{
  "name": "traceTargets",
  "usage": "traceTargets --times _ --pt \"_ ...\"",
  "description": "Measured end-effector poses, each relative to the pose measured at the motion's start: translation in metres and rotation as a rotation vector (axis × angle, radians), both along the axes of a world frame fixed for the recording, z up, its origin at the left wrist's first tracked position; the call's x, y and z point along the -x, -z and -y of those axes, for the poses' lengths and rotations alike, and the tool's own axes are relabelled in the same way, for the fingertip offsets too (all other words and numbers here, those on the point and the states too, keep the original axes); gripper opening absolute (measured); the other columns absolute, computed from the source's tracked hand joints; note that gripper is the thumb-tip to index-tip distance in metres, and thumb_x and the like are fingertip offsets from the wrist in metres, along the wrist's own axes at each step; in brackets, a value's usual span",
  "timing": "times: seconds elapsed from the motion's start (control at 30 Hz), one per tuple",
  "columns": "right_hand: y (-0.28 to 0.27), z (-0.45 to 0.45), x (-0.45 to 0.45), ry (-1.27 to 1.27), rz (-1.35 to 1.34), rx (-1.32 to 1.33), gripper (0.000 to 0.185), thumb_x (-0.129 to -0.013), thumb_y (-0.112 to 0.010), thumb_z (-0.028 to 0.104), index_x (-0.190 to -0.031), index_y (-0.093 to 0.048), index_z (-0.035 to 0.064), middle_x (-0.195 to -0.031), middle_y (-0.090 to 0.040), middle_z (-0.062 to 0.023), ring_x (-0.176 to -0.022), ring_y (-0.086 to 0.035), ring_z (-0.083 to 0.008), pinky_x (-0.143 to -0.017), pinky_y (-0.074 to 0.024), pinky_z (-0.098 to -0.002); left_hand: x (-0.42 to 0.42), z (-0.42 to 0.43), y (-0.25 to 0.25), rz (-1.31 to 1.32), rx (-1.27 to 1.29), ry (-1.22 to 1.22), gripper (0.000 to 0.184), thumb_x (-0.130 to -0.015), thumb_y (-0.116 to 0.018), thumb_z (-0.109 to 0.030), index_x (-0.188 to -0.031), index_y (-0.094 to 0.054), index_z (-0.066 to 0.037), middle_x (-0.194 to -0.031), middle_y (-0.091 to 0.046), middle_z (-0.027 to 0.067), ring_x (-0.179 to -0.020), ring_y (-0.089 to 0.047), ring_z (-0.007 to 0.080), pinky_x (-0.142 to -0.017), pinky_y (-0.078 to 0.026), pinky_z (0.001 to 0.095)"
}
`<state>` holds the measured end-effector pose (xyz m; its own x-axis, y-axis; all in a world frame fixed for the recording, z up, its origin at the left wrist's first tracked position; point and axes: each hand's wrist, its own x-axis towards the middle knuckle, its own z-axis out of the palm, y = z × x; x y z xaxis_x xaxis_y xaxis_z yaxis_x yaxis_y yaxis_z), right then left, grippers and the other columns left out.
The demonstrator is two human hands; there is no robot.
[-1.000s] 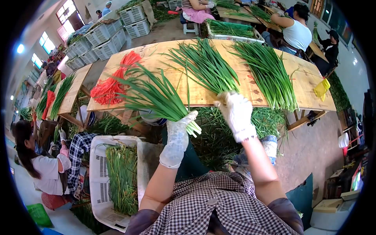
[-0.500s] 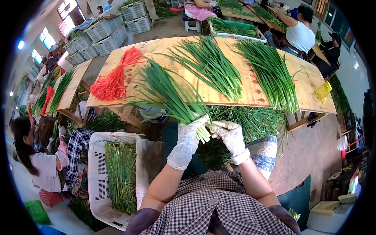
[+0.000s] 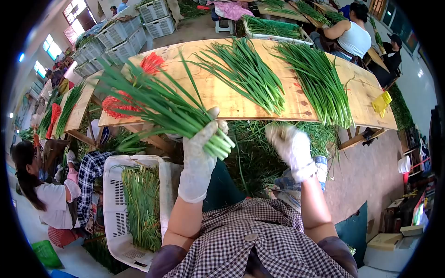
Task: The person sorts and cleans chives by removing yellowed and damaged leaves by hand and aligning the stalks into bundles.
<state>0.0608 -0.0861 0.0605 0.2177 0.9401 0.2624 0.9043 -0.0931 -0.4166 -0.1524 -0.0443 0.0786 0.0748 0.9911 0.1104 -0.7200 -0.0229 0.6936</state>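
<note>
My left hand (image 3: pixel 198 155), in a white glove, is closed around a bunch of green garlic chives (image 3: pixel 169 109). The pale cut stems stick out to the right of the fist, and the leaves fan up to the left over the table's front edge. My right hand (image 3: pixel 293 147), also gloved, is off to the right, apart from the bunch; motion smears its fingers. On the wooden table (image 3: pixel 359 90) lie two more piles, the middle chives (image 3: pixel 252 76) and the right-hand chives (image 3: pixel 320 83). Red ties (image 3: pixel 121 105) lie partly hidden behind the leaves I hold.
A white crate (image 3: pixel 112 204) with chives stands at my left. Loose green leaves (image 3: pixel 250 153) are heaped below the table's edge. A yellow object (image 3: pixel 381 103) is at the table's right end. A person (image 3: pixel 55 197) sits at the left; others work at tables behind.
My left hand has moved left with the chives, tilting their leaves leftward across the red ties. My right hand has come away from the stems, to the right and slightly up.
</note>
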Motion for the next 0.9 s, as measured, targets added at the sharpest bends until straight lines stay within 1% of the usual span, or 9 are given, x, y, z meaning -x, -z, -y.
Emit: traceTargets --times 0.1,0.23,0.37,0.43,0.5,0.57,0.73,0.83,0.9 --pt "-0.016 -0.052 -0.010 0.126 0.228 -0.435 0.032 -0.080 -0.066 0.042 -0.079 -0.070 0.0108 -0.069 -0.065 -0.0115 -0.060 -0.064 -0.0274 -0.053 -0.0497 -0.0367 -0.009 -0.012 0.024 0.250 0.107 0.337 0.033 -0.085 -0.062 -0.003 -0.117 -0.054 -0.001 -0.080 -0.059 0.0022 -0.072 -0.058 0.0134 -0.072 -0.048 0.0309" --pt "0.016 -0.099 -0.027 0.099 0.447 -0.207 0.021 -0.084 -0.064 0.030 -0.080 -0.069 0.0102 -0.070 -0.066 -0.0124 -0.062 -0.065 -0.0276 -0.054 -0.0508 -0.0367 -0.024 -0.012 0.046 0.136 0.347 0.353 0.015 -0.088 -0.060 -0.010 -0.097 -0.054 0.000 -0.073 -0.050 0.0041 -0.067 -0.053 0.0168 -0.065 -0.045 0.0313" --pt "-0.007 -0.042 0.019 0.017 0.053 -0.365 0.025 -0.087 -0.061 0.029 -0.072 -0.066 0.0099 -0.060 -0.060 -0.0135 -0.049 -0.061 -0.0288 -0.044 -0.0481 -0.0383 -0.028 -0.016 0.061 0.089 0.404 0.272 0.027 -0.089 -0.060 -0.010 -0.111 -0.055 0.005 -0.106 -0.063 0.0137 -0.100 -0.060 0.0272 -0.073 -0.050 0.0343" --pt "0.006 -0.010 0.032 -0.335 0.078 -0.297 0.025 -0.084 -0.065 0.036 -0.071 -0.065 0.0140 -0.062 -0.061 -0.0118 -0.052 -0.062 -0.0262 -0.047 -0.0482 -0.0358 -0.029 -0.019 0.061 -0.044 0.337 0.272 0.034 -0.088 -0.059 -0.008 -0.118 -0.052 0.008 -0.121 -0.059 0.0179 -0.109 -0.058 0.0311 -0.079 -0.052 0.0374" --pt "0.012 -0.005 0.040 -0.255 -0.052 -0.420 0.028 -0.086 -0.062 0.037 -0.073 -0.064 0.0124 -0.061 -0.059 -0.0111 -0.053 -0.062 -0.0246 -0.049 -0.0486 -0.0353 -0.032 -0.035 0.093 -0.002 0.405 0.137 0.028 -0.089 -0.058 -0.005 -0.112 -0.054 0.010 -0.101 -0.063 0.0146 -0.083 -0.063 0.0262 -0.074 -0.052 0.0385" --pt "0.002 -0.024 0.027 -0.008 0.305 -0.250 0.026 -0.087 -0.061 0.036 -0.076 -0.063 0.0123 -0.061 -0.060 -0.0087 -0.054 -0.061 -0.0240 -0.049 -0.0483 -0.0346 -0.025 -0.034 0.092 0.064 0.321 0.162 0.025 -0.088 -0.060 -0.006 -0.107 -0.056 0.009 -0.088 -0.061 0.0114 -0.069 -0.059 0.0211 -0.069 -0.050 0.0355" --pt "0.036 -0.072 -0.005 0.062 0.516 -0.173 0.022 -0.086 -0.062 0.034 -0.076 -0.063 0.0139 -0.065 -0.062 -0.0070 -0.059 -0.063 -0.0238 -0.056 -0.0504 -0.0348 -0.025 -0.019 0.072 0.054 0.381 0.158 0.019 -0.085 -0.064 -0.003 -0.103 -0.058 0.001 -0.088 -0.061 0.0097 -0.066 -0.057 0.0179 -0.061 -0.049 0.0319" --pt "0.034 -0.059 0.000 0.078 0.401 -0.085 0.024 -0.087 -0.061 0.034 -0.079 -0.066 0.0120 -0.065 -0.063 -0.0087 -0.062 -0.064 -0.0246 -0.058 -0.0510 -0.0341 -0.025 -0.012 0.066 -0.028 0.400 0.106 0.018 -0.085 -0.064 0.000 -0.102 -0.058 0.000 -0.085 -0.061 0.0090 -0.068 -0.059 0.0192 -0.062 -0.051 0.0316" --pt "0.035 -0.045 0.002 -0.027 -0.172 -0.095 0.030 -0.090 -0.060 0.033 -0.082 -0.067 0.0057 -0.062 -0.062 -0.0081 -0.060 -0.064 -0.0192 -0.056 -0.0500 -0.0297 -0.026 -0.013 0.072 0.003 0.386 0.093 0.016 -0.084 -0.063 0.002 -0.099 -0.058 0.000 -0.090 -0.064 0.0126 -0.078 -0.064 0.0232 -0.068 -0.054 0.0340"
